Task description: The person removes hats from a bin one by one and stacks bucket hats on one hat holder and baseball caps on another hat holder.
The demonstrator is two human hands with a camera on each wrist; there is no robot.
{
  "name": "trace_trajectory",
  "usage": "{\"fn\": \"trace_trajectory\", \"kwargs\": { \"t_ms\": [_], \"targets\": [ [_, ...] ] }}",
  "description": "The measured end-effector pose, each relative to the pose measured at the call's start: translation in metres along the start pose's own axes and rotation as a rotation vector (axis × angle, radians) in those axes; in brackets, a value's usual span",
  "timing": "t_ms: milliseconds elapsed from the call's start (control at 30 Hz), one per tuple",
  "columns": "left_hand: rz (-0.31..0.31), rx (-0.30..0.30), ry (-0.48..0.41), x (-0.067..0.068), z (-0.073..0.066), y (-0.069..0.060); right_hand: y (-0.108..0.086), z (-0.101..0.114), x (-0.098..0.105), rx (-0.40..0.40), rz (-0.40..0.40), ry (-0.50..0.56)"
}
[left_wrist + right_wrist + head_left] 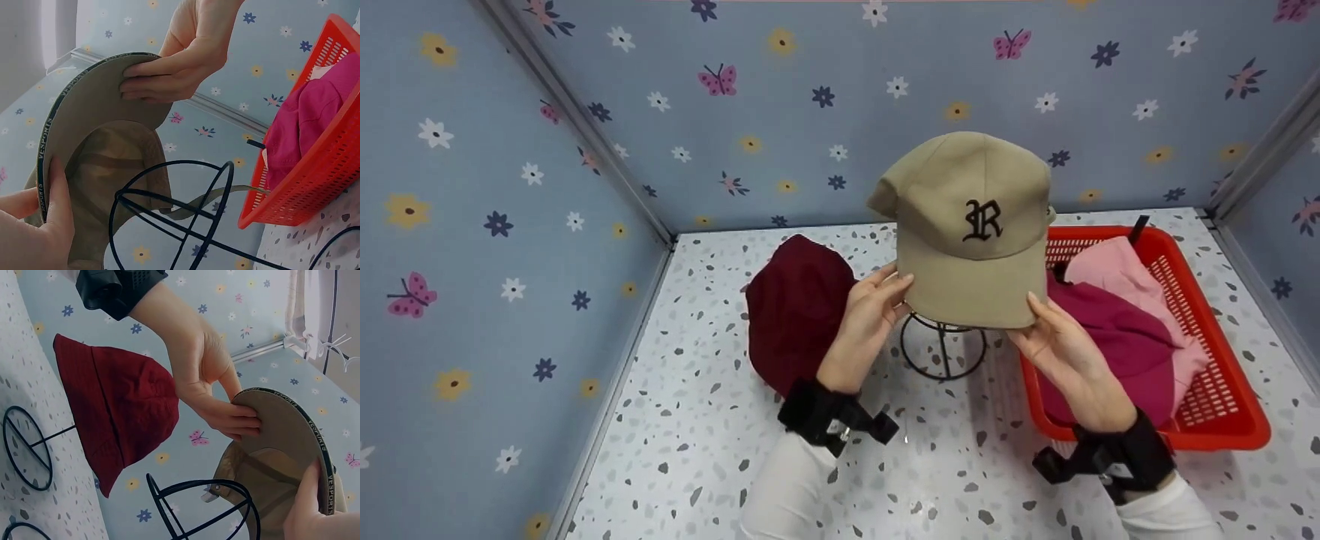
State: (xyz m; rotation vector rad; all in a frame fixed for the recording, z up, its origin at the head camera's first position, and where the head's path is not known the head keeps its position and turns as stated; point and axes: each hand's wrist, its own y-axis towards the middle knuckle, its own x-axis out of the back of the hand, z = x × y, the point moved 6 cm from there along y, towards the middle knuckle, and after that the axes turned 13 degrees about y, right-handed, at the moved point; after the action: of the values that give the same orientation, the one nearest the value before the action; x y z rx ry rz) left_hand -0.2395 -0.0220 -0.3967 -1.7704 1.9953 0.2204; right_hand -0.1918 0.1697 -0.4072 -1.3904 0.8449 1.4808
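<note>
A khaki baseball cap [971, 202] with a black letter R on its front is held up in the head view. My left hand [870, 322] pinches one side of its brim, thumb above and fingers beneath. On the other side of the brim, my right hand [1069, 356] grips the same way. Both wrist views show the cap's underside, with the fingers flat beneath the brim [95, 93]. Just below the cap is a black wire hat stand [943, 352]; its round wire top [205, 506] appears near the cap's opening, and I see a gap between them.
Left of the hands, a dark red bucket hat [799, 311] sits on another wire stand [28, 447]. At the right stands a red plastic basket [1222, 390] with a magenta hat [1117, 337] and a pink one [1121, 274] inside. Patterned panels [840, 112] enclose the speckled table [690, 420].
</note>
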Motion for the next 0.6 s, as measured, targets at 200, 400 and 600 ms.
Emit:
{"fn": "trace_trajectory", "kwargs": {
  "t_ms": [200, 400, 600],
  "targets": [
    [-0.101, 0.056, 0.006, 0.008, -0.012, 0.033, 0.005, 0.0, 0.001, -0.003, -0.076, -0.017],
    [-0.131, 0.07, -0.043, 0.012, -0.015, 0.054, 0.004, -0.002, 0.005, -0.008, -0.06, -0.042],
    [-0.184, 0.113, -0.049, 0.017, -0.006, 0.061, 0.001, -0.004, 0.012, -0.025, -0.061, -0.031]
  ]
}}
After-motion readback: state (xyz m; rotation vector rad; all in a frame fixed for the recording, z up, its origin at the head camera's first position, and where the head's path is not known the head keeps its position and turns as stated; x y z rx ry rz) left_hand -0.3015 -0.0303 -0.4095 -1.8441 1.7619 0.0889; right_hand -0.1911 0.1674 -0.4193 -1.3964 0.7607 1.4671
